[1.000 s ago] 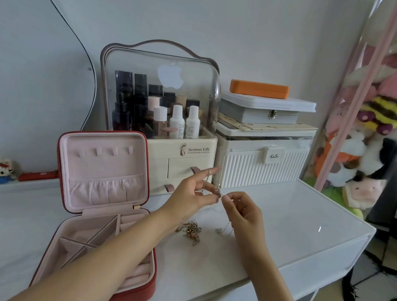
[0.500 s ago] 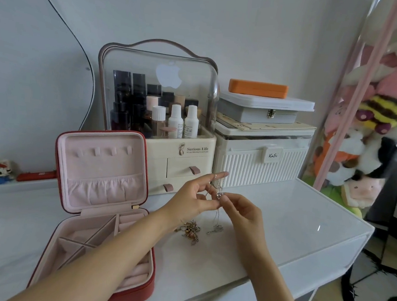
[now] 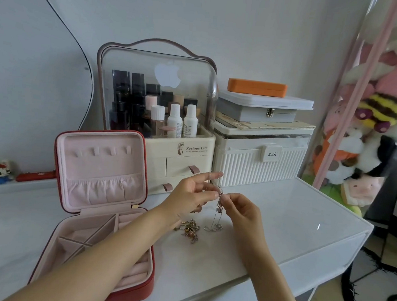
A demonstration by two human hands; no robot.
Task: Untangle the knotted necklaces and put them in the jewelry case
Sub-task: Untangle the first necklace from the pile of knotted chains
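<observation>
A thin silver necklace (image 3: 217,214) hangs between both hands above the white table (image 3: 305,226). My left hand (image 3: 191,194) pinches its chain between thumb and fingers, with a loop draped over the raised index finger. My right hand (image 3: 241,211) pinches the same chain just beside it. The necklace's lower end lies coiled on the tabletop. A knotted clump of gold-toned necklaces (image 3: 190,231) rests on the table below my left hand. The red jewelry case (image 3: 99,204) with pink lining stands open at the left, its compartments holding nothing that I can see.
Behind my hands stand a cream cosmetics organizer (image 3: 176,148) with bottles and a white ribbed storage box (image 3: 260,159) topped by a grey box and an orange case (image 3: 257,87). Plush toys (image 3: 369,143) fill a clear bin at the right. The table edge drops off at right.
My hands have drawn the silver necklace upward and closer together, so more chain hangs down from them. My left index finger has stretched out with a loop over it.
</observation>
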